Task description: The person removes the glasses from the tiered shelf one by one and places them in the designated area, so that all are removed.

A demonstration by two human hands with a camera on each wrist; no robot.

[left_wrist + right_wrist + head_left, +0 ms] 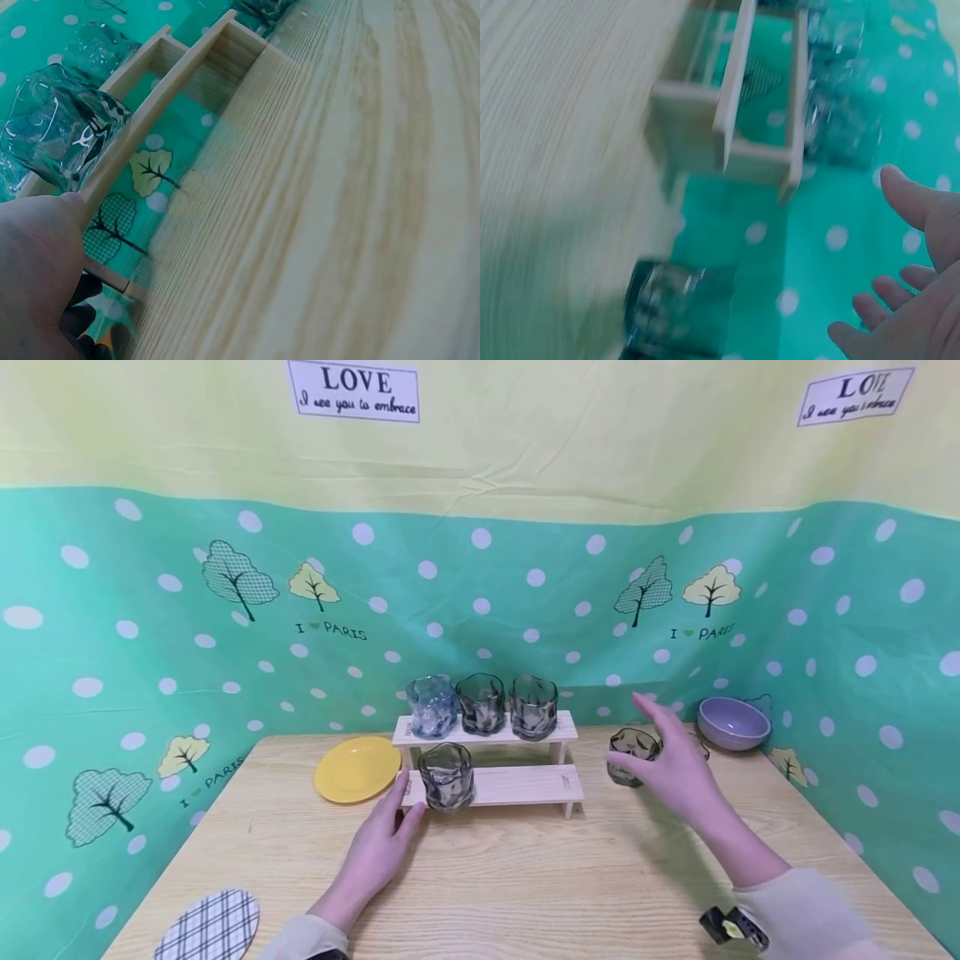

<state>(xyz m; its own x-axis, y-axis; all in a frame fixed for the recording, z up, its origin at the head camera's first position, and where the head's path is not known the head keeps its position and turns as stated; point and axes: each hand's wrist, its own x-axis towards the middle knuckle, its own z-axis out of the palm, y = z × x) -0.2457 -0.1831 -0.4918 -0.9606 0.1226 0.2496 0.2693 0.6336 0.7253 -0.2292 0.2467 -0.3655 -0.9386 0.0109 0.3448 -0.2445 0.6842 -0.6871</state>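
A light wooden two-tier rack (517, 787) stands on the table. Three glasses line its upper tier: a bluish glass (432, 708) at left, a grey glass (482, 705) in the middle and another grey glass (533, 708) at right. One more grey glass (447, 778) sits at the left of the lower tier. My left hand (381, 842) holds the rack's left end, its thumb by the front edge. On the right, my right hand (678, 768), thumb and fingers spread, hovers near a dark glass (628, 758) and holds nothing; it partly hides another glass behind it.
Left of the rack lies a yellow plate (358, 769). A purple bowl (733, 724) is at the back right corner. A checked round mat (212, 927) lies near the front left. Patterned green cloth (480, 585) hangs behind and along the sides.
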